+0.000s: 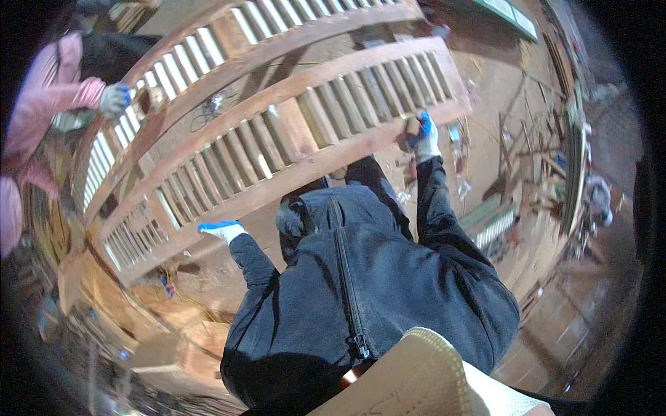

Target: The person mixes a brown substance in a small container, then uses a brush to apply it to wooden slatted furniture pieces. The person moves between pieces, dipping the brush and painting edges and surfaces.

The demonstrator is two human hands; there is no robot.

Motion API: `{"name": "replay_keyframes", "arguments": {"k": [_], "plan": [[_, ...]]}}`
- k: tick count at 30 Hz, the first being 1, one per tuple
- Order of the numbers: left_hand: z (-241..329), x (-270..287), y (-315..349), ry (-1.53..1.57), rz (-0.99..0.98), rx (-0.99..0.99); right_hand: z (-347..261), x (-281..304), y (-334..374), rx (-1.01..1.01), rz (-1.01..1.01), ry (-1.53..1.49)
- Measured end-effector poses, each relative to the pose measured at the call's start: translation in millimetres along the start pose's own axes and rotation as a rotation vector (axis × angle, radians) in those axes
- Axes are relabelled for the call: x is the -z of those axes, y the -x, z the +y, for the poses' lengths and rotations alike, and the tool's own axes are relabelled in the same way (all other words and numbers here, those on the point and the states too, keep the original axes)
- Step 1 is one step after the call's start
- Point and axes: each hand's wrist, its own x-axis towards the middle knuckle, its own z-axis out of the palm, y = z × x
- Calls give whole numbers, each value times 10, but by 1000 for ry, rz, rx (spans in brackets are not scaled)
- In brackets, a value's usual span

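A long louvered wooden shutter panel [305,132], its slats set in a reddish-brown frame, lies slantwise in front of me. My left hand [223,230], in a white glove with blue fingers, is stretched out flat along the near rail toward its left end. Farther right, my right hand [424,137] wears the same kind of glove and is closed at the near rail. Beside its fingers shows a small dark brown piece [408,130], too blurred to name. The fingertips rest at the rail's upper side.
Beyond it stands a second louvered panel [267,52]. At the left, a co-worker in a pink sleeve [62,97] has a gloved hand [114,100] by a brown rounded object [148,102]. Wood boards [132,305] lie lower left; wood scraps [520,132] and a green slatted piece [491,220] lie right.
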Motion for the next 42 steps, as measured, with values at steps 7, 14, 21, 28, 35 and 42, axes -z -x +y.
{"name": "replay_keyframes", "arguments": {"k": [7, 14, 21, 28, 35, 42], "plan": [[-173, 178, -216, -141, 0, -61, -371, 723, 467, 745, 25, 493], [-49, 103, -462, -102, -63, -161, -265, 77, 630, 502, -60, 324], [68, 370, 506, -360, 169, -337, 314, -1278, 902, 44, -1095, -47], [-767, 604, 2761, -477, -838, -371, 932, -1665, 1842, -720, -1313, -433], [-365, 734, 2997, -662, -688, -853, 1261, -1591, 2615, -737, -1365, -151], [-50, 992, 1728, -595, -948, -737, 2216, -2148, 2788, -489, -1392, 175]]}}
